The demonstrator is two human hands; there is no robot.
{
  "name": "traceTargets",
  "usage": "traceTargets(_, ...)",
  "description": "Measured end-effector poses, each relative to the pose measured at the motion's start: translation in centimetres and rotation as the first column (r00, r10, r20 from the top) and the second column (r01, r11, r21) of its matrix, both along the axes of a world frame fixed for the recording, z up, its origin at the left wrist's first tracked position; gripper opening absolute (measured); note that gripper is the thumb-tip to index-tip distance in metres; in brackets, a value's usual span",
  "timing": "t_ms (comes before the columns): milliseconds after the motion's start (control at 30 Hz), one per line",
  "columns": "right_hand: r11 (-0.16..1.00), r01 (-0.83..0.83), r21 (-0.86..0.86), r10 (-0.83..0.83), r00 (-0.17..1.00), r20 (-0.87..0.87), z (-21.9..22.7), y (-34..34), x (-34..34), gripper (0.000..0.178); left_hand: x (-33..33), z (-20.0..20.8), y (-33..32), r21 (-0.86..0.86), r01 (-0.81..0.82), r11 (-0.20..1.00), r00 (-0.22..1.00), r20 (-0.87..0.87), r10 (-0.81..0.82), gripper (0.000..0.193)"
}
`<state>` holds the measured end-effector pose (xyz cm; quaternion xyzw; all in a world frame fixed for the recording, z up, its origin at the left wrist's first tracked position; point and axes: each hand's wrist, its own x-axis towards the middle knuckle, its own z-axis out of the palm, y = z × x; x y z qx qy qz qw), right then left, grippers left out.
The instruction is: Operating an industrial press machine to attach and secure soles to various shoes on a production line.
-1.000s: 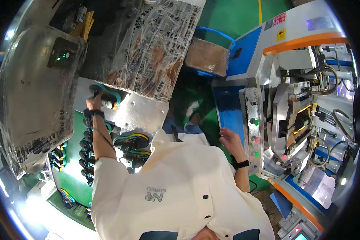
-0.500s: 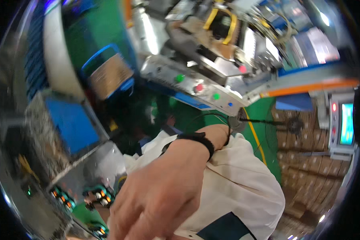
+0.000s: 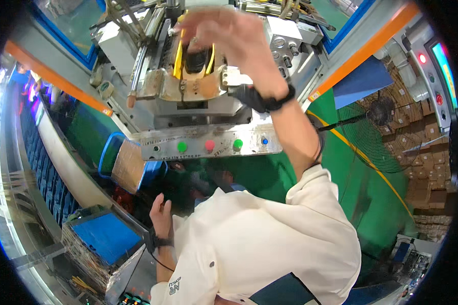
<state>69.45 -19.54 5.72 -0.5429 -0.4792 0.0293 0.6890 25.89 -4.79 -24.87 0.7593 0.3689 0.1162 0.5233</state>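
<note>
My right hand (image 3: 226, 35) is stretched far forward over the machine, its fingers smeared by motion. Below it, a dark rounded piece (image 3: 197, 62) lies between two yellow strips (image 3: 178, 60) in the machine's worn brown holder (image 3: 193, 87). The hand partly covers this spot, and I cannot tell whether it touches the piece. A black band circles that wrist. At the lower left, my left hand (image 3: 161, 217) hangs beside my body, fingers loosely apart with nothing visible in them, nearest a blue-topped box (image 3: 107, 236).
The machine's front panel (image 3: 216, 133) carries green, red and blue buttons. Orange-edged frame posts (image 3: 364, 51) flank it. A blue-framed stool (image 3: 132, 165) stands left, near a conveyor (image 3: 66, 152). On the right are a black fan (image 3: 380, 112) and a control screen (image 3: 445, 71).
The view has turned to face the machine squarely. My right hand has swung from low in front of my body up and forward over the machine. My left hand has come into sight.
</note>
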Motion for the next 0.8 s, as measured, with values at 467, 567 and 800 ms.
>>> traceTargets(467,0.687,0.715,0.127,-0.72,0.646,0.253,-0.6,15.3,41.8,0.099,18.6,-4.8,2.8,0.567,0.625,0.536,0.744,-0.227,-0.628,0.088)
traceTargets(567,0.92,0.379,-0.106,-0.377,0.926,0.034,0.1,23.0,34.7,0.073,15.8,-6.4,3.5,0.464,0.691,0.554,0.72,-0.382,-0.579,0.092)
traceTargets(800,0.936,0.349,-0.04,-0.351,0.935,-0.042,1.6,23.0,30.6,0.054,17.1,-4.3,4.0,0.384,0.787,0.483,0.616,-0.53,-0.583,0.085)
